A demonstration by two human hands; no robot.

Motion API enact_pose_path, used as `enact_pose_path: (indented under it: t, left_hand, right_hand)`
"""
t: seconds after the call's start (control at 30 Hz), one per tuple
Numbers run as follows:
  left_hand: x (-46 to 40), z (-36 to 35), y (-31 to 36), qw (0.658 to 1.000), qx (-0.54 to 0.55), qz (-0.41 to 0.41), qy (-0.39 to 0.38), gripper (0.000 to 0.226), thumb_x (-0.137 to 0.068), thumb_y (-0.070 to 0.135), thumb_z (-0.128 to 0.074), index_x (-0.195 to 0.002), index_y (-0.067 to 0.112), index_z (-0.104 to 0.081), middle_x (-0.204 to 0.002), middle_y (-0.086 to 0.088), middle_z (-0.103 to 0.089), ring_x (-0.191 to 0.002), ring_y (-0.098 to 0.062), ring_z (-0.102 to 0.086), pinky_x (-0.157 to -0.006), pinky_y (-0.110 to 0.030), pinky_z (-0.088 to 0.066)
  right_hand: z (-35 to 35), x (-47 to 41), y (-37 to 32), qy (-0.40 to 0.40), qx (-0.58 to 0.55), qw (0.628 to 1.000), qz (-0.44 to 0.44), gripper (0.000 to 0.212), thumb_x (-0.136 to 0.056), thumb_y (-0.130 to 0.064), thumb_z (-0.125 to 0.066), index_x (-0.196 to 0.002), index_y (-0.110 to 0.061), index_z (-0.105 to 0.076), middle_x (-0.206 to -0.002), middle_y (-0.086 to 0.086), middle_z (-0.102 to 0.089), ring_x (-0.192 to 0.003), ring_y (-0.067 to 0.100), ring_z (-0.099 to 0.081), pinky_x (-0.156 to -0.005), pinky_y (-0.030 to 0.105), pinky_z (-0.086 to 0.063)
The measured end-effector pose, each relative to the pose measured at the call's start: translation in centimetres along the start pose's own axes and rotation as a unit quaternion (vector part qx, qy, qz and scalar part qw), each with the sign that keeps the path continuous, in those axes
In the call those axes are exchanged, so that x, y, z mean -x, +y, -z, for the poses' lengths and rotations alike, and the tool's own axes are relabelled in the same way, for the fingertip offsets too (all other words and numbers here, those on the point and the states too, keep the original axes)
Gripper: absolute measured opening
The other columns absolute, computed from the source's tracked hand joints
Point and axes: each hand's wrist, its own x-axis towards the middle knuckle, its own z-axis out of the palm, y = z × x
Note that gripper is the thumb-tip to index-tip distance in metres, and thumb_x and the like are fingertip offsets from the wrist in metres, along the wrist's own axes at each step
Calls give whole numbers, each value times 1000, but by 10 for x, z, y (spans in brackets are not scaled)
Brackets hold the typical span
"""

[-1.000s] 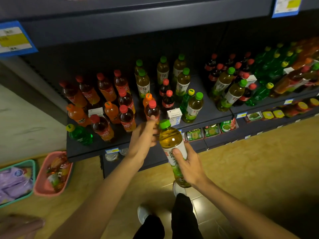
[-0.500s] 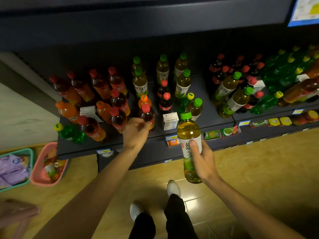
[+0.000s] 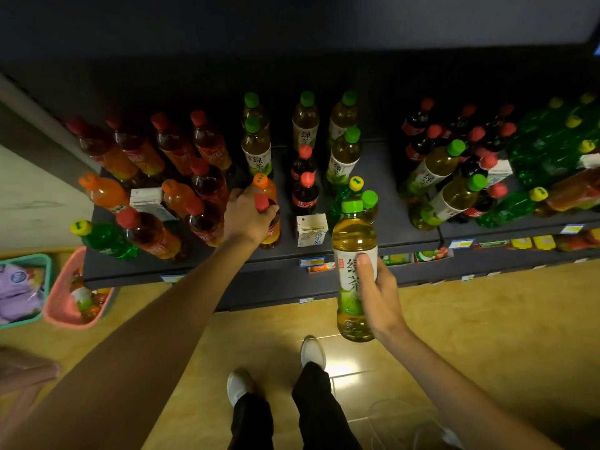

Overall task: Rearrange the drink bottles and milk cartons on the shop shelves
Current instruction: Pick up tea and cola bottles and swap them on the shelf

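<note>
Left hand and right hand both gripping.

The scene is dim overall. The upper part of the frame, under the dark grey metal shelf, falls to near black. A bright glare patch lies on the glossy yellow tiled floor at lower centre. Wide-angle distortion bends the shelf edges toward both sides. Edge detail is soft and slightly blurred.

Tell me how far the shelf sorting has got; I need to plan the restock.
Partly done: red-capped teas stand grouped at the back left. In hand: the right hand holds a green tea bottle, the left hand grips a red-capped bottle. Left: the mixed front rows and a milk carton.
</note>
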Motion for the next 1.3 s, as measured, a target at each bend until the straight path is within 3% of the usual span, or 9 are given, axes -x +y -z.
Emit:
enact_pose_path:
  t: [0.23, 0.37, 0.53, 0.63, 0.77, 0.93, 1.03, 1.17, 1.3]
  left_hand:
    - [1, -1, -4, 1000, -8, -18, 12, 38, -84, 30, -75, -114, 9, -62, -123, -19, -54, -111, -35, -54, -95, -42, -46]
    - [11, 3, -15, 999, 2, -53, -3, 24, -82, 27, -76, -96, 12, -62, -109, -16, -62, -106, -33, -57, -91, -42, -49]
    - [32, 19, -27, 996, 31, -83, 14, 19, -81, 22, -77, -91, 11, -65, -93, -7, -66, -99, -29, -61, -88, -44, -51]
    - [48, 31, -36, 993, 44, -107, 16, 17, -81, 19, -77, -90, 11, -65, -85, 2, -60, -90, -23, -61, -82, -35, -50]
    - [71, 45, -55, 995, 52, -87, 18, 21, -80, 19, -78, -95, 10, -66, -90, 2, -58, -87, -14, -56, -77, -24, -42]
    - [94, 55, -84, 997, 49, -53, 8, 21, -77, 19, -80, -92, 13, -67, -89, 0, -60, -94, -21, -58, -85, -33, -49]
    - [101, 56, -104, 998, 47, -38, 6, 22, -76, 18, -81, -91, 12, -67, -91, -6, -66, -93, -24, -60, -83, -34, -49]
    - [110, 57, -124, 999, 31, -6, 12, 24, -76, 18, -81, -95, 12, -68, -101, -11, -62, -91, -20, -55, -76, -18, -35]
    - [117, 60, -137, 1000, 21, 10, 19, 25, -75, 19, -81, -95, 12, -68, -103, -11, -62, -93, -23, -57, -77, -22, -37]
  right_hand:
    - [-2, -6, 1, -28, 10, 1000, -3, 64, -73, -58, -59, -123, -18, -56, -107, 4, -69, -100, 21, -68, -80, 32, -57]
    - [-10, -6, -3, -29, 40, 999, 4, 63, -67, -51, -72, -121, -25, -50, -106, -8, -66, -97, 11, -67, -68, 18, -54]
    - [-23, -5, -5, -37, 68, 997, 26, 44, -83, -30, -75, -116, -29, -47, -101, -15, -63, -92, 4, -64, -64, 11, -51]
    - [-34, -5, -7, -35, 100, 993, 54, 44, -81, -32, -77, -115, -25, -50, -102, -11, -64, -94, 4, -63, -67, 12, -51]
    - [-55, -18, -10, -23, 175, 977, 119, 50, -70, -47, -82, -109, -23, -61, -106, 2, -61, -96, 13, -61, -77, 22, -50]
    - [-87, -45, -25, -13, 233, 961, 148, 40, -64, -35, -91, -92, -21, -64, -90, -5, -66, -83, 11, -62, -65, 9, -41]
    - [-104, -64, -32, -40, 275, 950, 143, 46, -66, -25, -91, -104, -12, -69, -91, -4, -65, -88, 11, -61, -69, 10, -38]
    - [-116, -89, -35, -73, 303, 943, 119, 62, -69, -22, -89, -121, -9, -58, -108, 3, -64, -98, 12, -56, -77, 12, -37]
    - [-123, -107, -28, -88, 348, 925, 128, 67, -66, -24, -91, -123, -13, -59, -117, 7, -67, -110, 24, -60, -85, 20, -39]
